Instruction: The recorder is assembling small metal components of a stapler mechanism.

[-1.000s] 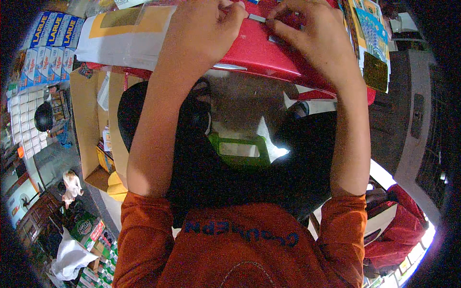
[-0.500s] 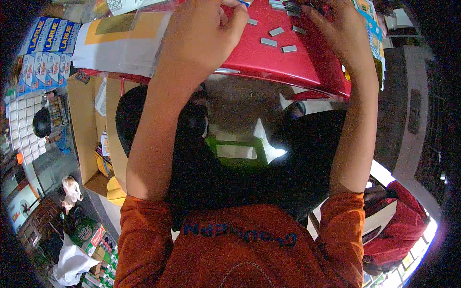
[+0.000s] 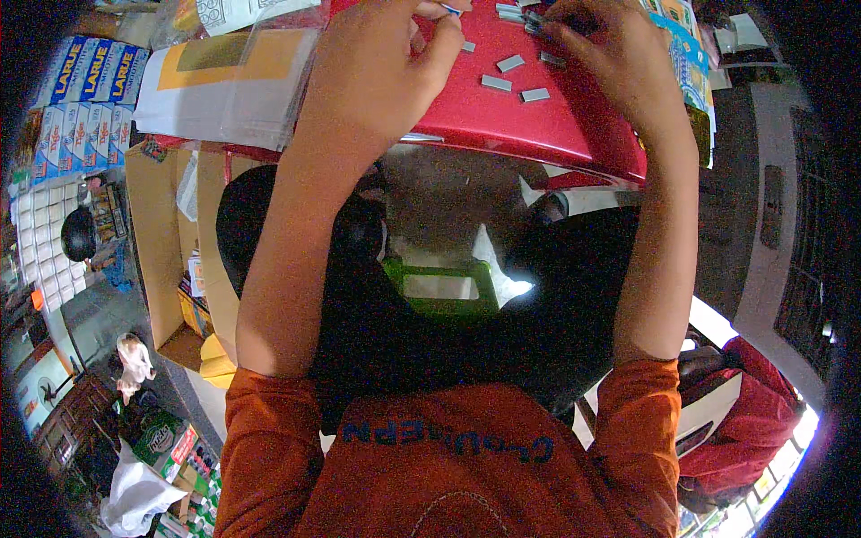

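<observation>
On a glossy red tabletop [image 3: 466, 112] lie several short grey metal bars [image 3: 496, 83] that look like strips of staples. Over the table's left part, my left hand [image 3: 381, 72] is closed in a pinch. A sliver of something blue and white [image 3: 451, 9] shows at its fingertips, cut off by the upper edge. Across from it, my right hand [image 3: 619, 58] has its fingers bent together at a cluster of grey bars [image 3: 518, 13]. A dark, shiny bit shows at those fingertips, too small to name.
Plastic-covered papers [image 3: 215, 90] lie on the table's left, and blue printed packs [image 3: 686, 58] along its right edge. Below stand an open cardboard box [image 3: 157, 242] and a green plastic stool [image 3: 444, 287]. Stacked drink cartons [image 3: 90, 99] are far left; a person in red [image 3: 744, 421] is at right.
My right hand has shifted slightly left, its fingers still at the grey bars. My left hand keeps its pinch almost in place. The tabletop and bars sit slightly further left in view.
</observation>
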`<state>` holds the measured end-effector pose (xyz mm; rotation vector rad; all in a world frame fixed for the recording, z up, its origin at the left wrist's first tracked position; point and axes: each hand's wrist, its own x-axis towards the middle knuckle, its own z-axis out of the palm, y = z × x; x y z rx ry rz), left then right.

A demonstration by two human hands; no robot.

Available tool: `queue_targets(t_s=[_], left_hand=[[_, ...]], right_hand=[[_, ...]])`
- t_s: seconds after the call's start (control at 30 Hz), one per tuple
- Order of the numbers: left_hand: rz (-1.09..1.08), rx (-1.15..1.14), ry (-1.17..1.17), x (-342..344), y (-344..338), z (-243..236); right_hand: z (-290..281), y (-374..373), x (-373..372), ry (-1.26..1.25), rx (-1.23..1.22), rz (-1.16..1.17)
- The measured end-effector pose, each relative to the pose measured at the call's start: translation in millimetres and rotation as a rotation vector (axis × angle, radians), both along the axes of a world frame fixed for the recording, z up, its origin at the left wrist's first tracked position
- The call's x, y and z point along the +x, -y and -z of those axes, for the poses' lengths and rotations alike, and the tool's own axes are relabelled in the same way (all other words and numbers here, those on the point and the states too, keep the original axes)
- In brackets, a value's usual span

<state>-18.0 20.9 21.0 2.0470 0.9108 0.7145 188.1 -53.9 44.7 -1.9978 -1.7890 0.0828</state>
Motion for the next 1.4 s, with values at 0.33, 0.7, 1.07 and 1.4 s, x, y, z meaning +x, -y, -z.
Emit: queue_targets(t_s=[0.33,0.7,1.07,1.4], left_hand=[[0.016,0.017,0.032,-0.7,3.4,0.0],[0.091,-0.635,0.375,0.4,-10.5,8.9],[0.134,-1.217,0.689,3.2,-12.6,22.2],[0.043,-1.22,0.601,3.4,-10.5,14.1]], right_hand=[[9.5,-8.9,5.0,-0.046,-0.006,-0.061],[4.6,-9.3,-4.4,-0.25,0.252,-0.36],[7.4,-6.9,-20.6,-0.405,0.332,-0.317],[-12.3,2.2,-27.7,-0.053,0.364,-0.327]])
